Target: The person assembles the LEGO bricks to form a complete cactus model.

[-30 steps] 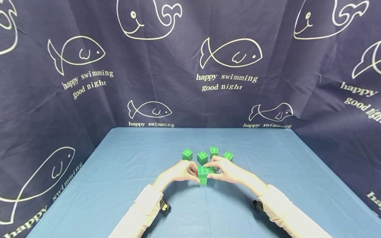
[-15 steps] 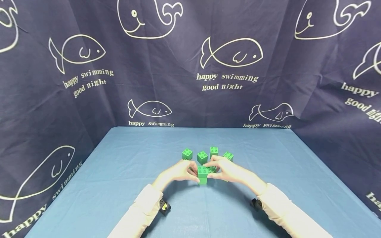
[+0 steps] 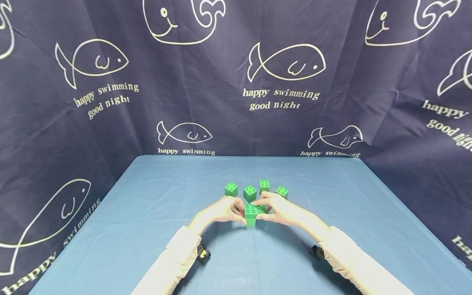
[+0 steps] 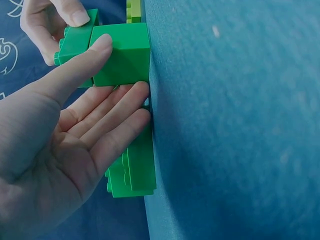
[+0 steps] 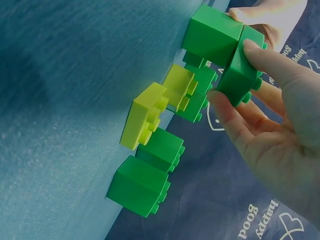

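Two green toy building bricks are stacked in front of me on the table. My left hand (image 3: pixel 225 209) holds the lower, brighter green brick (image 4: pixel 122 57) from the left, thumb on its near face and fingers against its other side. The darker green upper brick (image 3: pixel 251 209) sits on top and juts out to the right. From the right, my right hand (image 3: pixel 285 209) pinches this upper brick (image 5: pixel 240 70) between thumb and fingers. Close to the joint, the left fingers (image 5: pixel 250 14) show at the top of the right wrist view.
Several green bricks (image 3: pixel 250 193) stand behind the hands. Yellow-green bricks (image 5: pixel 145 115) lie on the right side, seen in the right wrist view. A blue cloth (image 3: pixel 250 262) covers the table, and a dark curtain (image 3: pixel 221 102) with fish drawings rises behind it.
Both hands keep their grip on the stacked bricks with no clear movement. The head view has tilted very slightly, shifting the scene up a little.
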Demonstrator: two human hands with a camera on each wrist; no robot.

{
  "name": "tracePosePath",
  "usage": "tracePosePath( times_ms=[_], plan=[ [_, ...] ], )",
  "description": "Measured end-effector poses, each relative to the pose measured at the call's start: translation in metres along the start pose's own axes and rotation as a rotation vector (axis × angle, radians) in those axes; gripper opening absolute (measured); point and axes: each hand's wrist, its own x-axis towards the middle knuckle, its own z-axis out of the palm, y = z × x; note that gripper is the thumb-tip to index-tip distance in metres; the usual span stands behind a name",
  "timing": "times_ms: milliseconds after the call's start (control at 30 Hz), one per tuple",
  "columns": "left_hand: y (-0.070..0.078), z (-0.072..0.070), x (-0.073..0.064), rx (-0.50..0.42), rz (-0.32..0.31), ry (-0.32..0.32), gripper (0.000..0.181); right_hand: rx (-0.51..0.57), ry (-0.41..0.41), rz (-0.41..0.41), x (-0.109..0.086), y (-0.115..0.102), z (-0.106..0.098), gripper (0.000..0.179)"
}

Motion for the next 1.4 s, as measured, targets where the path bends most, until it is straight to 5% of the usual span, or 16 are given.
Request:
tracePosePath(
  times_ms=[400,1067,1400],
  plan=[
    [-0.001,0.001,0.002,-0.024,0.011,0.002,0.028,0.009,0.026,-0.014,-0.001,0.004,0.003,0.034],
    [-0.005,-0.002,0.002,0.089,0.068,-0.035,0.023,0.020,0.049,-0.031,-0.003,0.008,0.005,0.032],
    [-0.006,-0.005,0.010,0.170,0.122,0.065,0.016,0.050,0.022,0.007,-0.004,0.011,0.003,0.035]
  ],
)
